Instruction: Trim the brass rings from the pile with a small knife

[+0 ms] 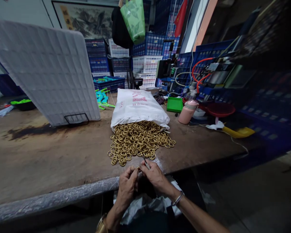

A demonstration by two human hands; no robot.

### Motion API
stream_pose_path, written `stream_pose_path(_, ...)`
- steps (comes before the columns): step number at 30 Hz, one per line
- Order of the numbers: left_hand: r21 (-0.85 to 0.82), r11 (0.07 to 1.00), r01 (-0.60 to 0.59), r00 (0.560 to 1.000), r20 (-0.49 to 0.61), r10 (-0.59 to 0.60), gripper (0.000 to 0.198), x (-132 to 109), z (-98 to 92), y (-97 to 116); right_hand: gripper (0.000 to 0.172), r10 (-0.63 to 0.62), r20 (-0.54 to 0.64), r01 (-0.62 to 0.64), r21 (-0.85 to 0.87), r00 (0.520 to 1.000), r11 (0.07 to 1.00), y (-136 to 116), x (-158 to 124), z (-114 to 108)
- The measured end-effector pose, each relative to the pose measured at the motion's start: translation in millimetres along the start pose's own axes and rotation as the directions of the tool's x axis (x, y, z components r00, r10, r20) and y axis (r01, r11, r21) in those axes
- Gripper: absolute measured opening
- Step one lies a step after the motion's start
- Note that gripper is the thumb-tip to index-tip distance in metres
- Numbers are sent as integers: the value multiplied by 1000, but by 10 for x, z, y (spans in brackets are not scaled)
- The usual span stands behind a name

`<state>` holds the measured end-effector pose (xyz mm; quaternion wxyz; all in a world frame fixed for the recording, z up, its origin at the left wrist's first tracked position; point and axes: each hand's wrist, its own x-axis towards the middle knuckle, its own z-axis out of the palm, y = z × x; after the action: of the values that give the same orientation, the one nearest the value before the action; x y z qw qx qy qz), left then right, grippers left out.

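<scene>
A large heap of brass-coloured rings (135,139) spills from the mouth of a white woven sack (140,103) onto the table. Just in front of the heap, at the table's edge, my left hand (128,183) is closed in a pinch. Between its fingertips and those of the other hand shows a small brass-coloured ring (139,169), partly hidden. My right hand (156,178) is wrapped round a small metal blade-like tool (146,163), its tip pointing up and away. Both hands nearly touch each other.
A tall pale ribbed panel (46,74) stands on the table (70,152) at the left. Right of the sack are a green tray (174,104), a pink bottle (188,112) and a machine with red hoses (218,72). Stacked crates (147,64) fill the back.
</scene>
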<state>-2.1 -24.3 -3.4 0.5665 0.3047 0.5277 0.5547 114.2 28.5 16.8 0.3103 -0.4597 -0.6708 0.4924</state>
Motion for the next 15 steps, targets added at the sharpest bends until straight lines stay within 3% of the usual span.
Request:
stream_pose_path(6, -125, 988, 87, 995, 63, -80, 30, 14, -21, -29, 17, -39, 12, 40, -79, 999, 996, -18, 39, -29)
stream_pose_path(15, -296, 932, 208, 975, 138, -173, 27, -24, -75, 151, 19, 34, 79, -40, 75, 996, 996, -9, 59, 20)
